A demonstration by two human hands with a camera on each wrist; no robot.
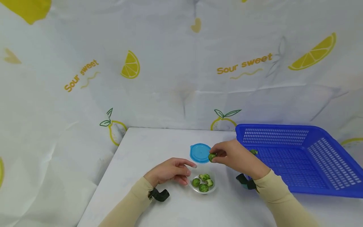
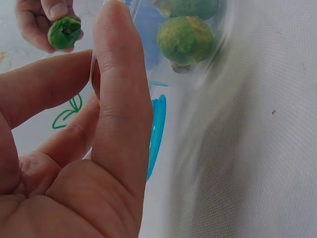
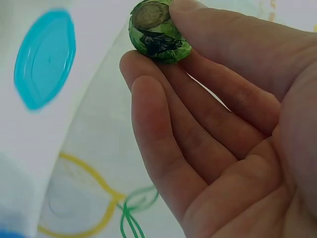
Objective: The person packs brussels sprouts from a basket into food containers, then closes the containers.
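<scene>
Between thumb and fingers, my right hand (image 1: 235, 156) pinches a Brussels sprout (image 3: 157, 32), raised beyond the bowl; its brown cut stem and a dark patch show in the right wrist view. A small clear plastic bowl (image 1: 203, 193) on the table contains several Brussels sprouts (image 1: 203, 188). At the bowl's left side is my left hand (image 1: 171, 171), with its thumb and a finger on either side of the thin rim in the left wrist view. Behind the bowl lies a round blue lid (image 1: 200, 153), flat on the table.
A large blue plastic basket (image 1: 320, 128) stands on the right, partly behind my right forearm. One more sprout (image 1: 253, 152) shows inside it, near its left wall. A white lemon-print sheet (image 1: 170, 63) hangs behind the white table (image 1: 133, 151).
</scene>
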